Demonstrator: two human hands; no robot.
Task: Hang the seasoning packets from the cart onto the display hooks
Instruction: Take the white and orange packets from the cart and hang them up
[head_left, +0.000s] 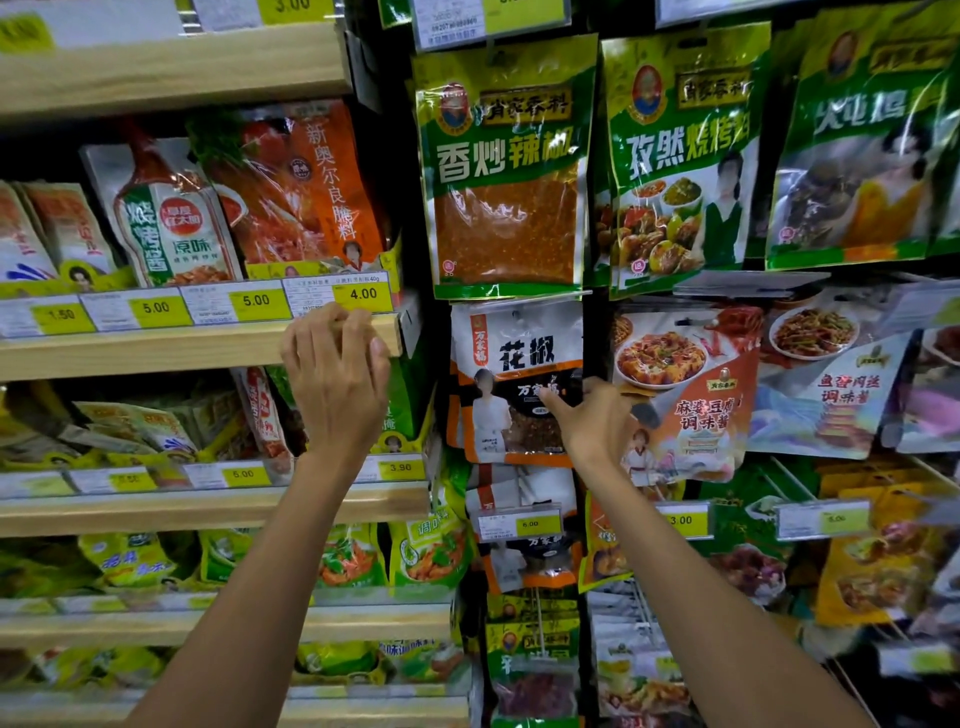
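Note:
A white, black and orange seasoning packet (511, 364) hangs at the front of a display hook, below a green chilli packet (506, 171). My right hand (592, 421) grips the packet's right edge, thumb on its front. My left hand (337, 379) rests with curled fingers on the front edge of a wooden shelf (156, 353) to the left, holding nothing. The hook itself is hidden behind the packet's top. No cart is in view.
More packets hang on hooks to the right, such as a mapo tofu sauce packet (685, 395) touching my right hand. Yellow price tags (363, 296) line the wooden shelves at left, which carry standing sauce packets (171, 218). Another price tag (519, 522) hangs below.

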